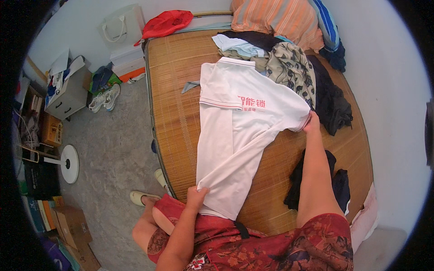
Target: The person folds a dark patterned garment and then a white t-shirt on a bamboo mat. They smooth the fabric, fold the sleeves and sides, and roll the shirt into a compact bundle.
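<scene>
A white polo shirt [220, 135] with red printed writing lies back up on the bamboo mat [176, 84] of a bed. Its left side is folded inward, so that sleeve lies across the back and covers part of the print. My left hand [197, 196] pinches the fabric near the lower left hem. At the right, my right hand [312, 122] grips the cuff of the other sleeve. Between my hands the cloth is drawn into a long diagonal crease. The collar points away from me.
Beyond the collar lie a patterned garment [288, 71], dark clothes [330, 95] and an orange striped pillow [274, 20]. Black clothing [295, 189] rests beside my right forearm. A red bag [169, 23] sits at the far left corner. A fan base [70, 164] stands on the floor.
</scene>
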### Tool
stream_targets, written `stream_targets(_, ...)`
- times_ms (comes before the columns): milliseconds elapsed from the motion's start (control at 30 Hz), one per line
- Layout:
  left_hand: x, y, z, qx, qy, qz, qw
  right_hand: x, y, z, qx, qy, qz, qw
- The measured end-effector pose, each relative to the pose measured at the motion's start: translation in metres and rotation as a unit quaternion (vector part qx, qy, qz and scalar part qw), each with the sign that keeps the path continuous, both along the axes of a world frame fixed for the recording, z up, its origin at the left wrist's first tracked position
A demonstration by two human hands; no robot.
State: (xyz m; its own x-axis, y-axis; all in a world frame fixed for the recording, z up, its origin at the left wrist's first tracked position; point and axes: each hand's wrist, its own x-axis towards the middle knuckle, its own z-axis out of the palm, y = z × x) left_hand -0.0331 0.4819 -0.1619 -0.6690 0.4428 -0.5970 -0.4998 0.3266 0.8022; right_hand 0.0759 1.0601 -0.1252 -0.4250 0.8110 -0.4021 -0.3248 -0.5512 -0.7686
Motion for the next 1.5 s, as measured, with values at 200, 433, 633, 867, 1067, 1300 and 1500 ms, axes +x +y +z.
stream_targets(200,0.001,-0.003,-0.014,-0.001,-0.021,0.003,1.0,-0.023,-0.045,0.037,0.259,-0.385,0.015,0.886)
stream_targets(433,-0.001,-0.004,-0.005,0.009,-0.009,-0.009,1.0,-0.051,-0.062,0.049,0.614,-0.502,-0.01,0.609)
stream_targets(633,0.001,-0.006,-0.02,0.002,-0.019,-0.008,1.0,-0.074,-0.073,0.061,0.558,-0.6,0.076,0.569)
stream_targets(867,0.002,-0.005,-0.019,0.031,-0.014,0.002,0.999,-0.043,-0.011,0.013,0.495,-0.425,-0.016,0.758)
stream_targets(1067,0.003,-0.006,-0.016,0.024,-0.021,0.006,0.999,-0.031,-0.023,0.025,0.402,-0.435,-0.047,0.804)
stream_targets(1300,0.0,-0.003,-0.01,0.004,-0.015,-0.006,1.0,-0.024,0.001,0.024,0.274,-0.412,-0.131,0.859)
stream_targets(1500,-0.001,-0.003,-0.006,-0.007,-0.029,-0.008,1.0,-0.031,-0.013,0.021,0.271,-0.376,-0.054,0.884)
